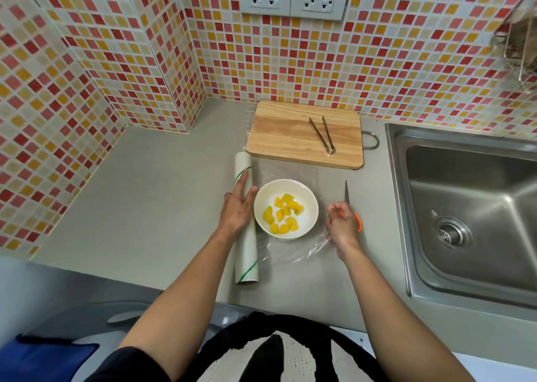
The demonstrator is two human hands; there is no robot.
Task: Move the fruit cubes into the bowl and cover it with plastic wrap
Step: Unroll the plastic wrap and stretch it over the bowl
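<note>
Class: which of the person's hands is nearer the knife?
Right. The right hand lies over the knife handle, fingers curled; the left hand rests on the wrap roll, across the bowl.

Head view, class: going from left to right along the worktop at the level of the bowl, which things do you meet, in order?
Plastic wrap roll with the left hand resting on it → white bowl of fruit cubes → right hand holding the knife → steel sink.
</note>
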